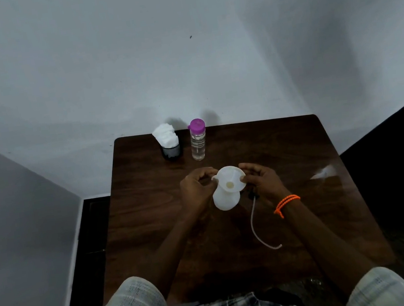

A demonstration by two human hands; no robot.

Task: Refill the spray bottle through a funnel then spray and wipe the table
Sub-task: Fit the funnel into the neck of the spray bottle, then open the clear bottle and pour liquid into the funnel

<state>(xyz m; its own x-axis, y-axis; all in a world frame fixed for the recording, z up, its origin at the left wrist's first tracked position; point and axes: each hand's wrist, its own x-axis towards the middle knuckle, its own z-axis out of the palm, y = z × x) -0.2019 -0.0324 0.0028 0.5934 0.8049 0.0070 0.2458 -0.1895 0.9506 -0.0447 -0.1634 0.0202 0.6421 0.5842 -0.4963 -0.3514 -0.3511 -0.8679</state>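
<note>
Funnel (230,179) seated on white spray bottle (225,200) at tabletop (152,212) centre; left hand (195,187) and right hand (261,180) pinch funnel rim.

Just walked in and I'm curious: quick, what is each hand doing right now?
Left hand: fingers closed on the rim of the white funnel, which sits in the white bottle.
Right hand: pinching the funnel's opposite rim.

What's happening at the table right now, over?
Both hands, left hand and right hand, steady the funnel on the white spray bottle. Water bottle capped, untouched. Sprayer head lies beside.
</note>
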